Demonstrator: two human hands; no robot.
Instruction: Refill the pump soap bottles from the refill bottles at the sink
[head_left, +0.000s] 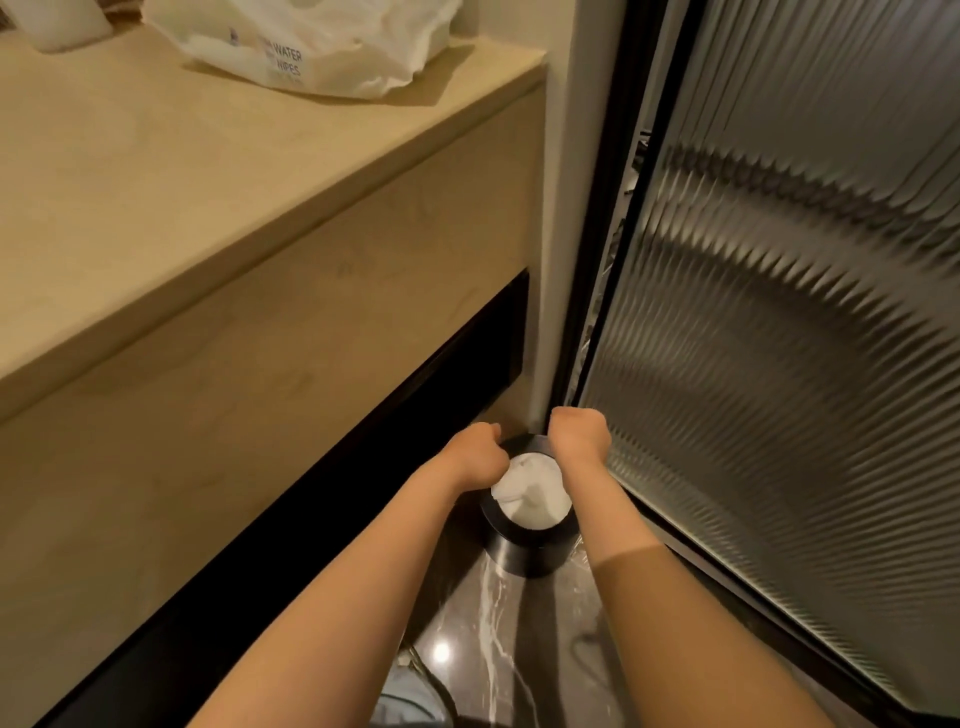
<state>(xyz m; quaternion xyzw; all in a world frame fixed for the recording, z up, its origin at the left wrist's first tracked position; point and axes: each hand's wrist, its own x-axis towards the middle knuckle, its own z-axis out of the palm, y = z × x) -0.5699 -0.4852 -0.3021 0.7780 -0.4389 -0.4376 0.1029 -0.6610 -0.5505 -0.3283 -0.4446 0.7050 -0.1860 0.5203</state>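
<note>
Reaching down to the floor (493, 649), the left hand (475, 452) and right hand (579, 436) curl their fingers on opposite sides of the rim of a small black bin (519, 551) with something white (530, 493) inside. No pump or refill bottle shows; they probably stand up and to the left, along the surface (156, 182) carrying the wipes pack (311, 47). The bin sits cornered between cabinet and ribbed glass door (779, 312), leaving room only upward and toward the person.
</note>
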